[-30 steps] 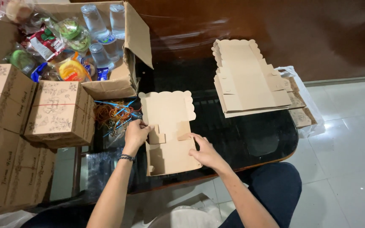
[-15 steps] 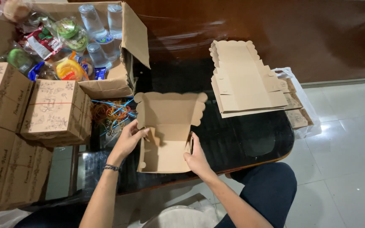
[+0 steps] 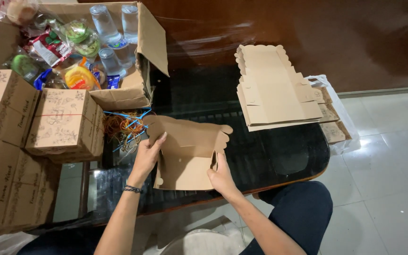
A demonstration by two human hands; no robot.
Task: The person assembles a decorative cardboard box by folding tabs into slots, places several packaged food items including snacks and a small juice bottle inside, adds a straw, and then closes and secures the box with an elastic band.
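Both forearms reach up from the bottom edge over the dark glass surface (image 3: 270, 156). The left hand (image 3: 148, 156) grips the left wall of a half-folded kraft cardboard box (image 3: 187, 151), fingers curled over its edge; the right hand (image 3: 222, 177) pinches the box's right side near the scalloped flap. The box hides both palms.

At the upper left, an open carton (image 3: 140, 89) holds plastic water cups and wrapped snacks, partly cut off. Flat box blanks (image 3: 275, 89) are stacked at the right, and closed printed boxes (image 3: 64, 125) stand at the left.
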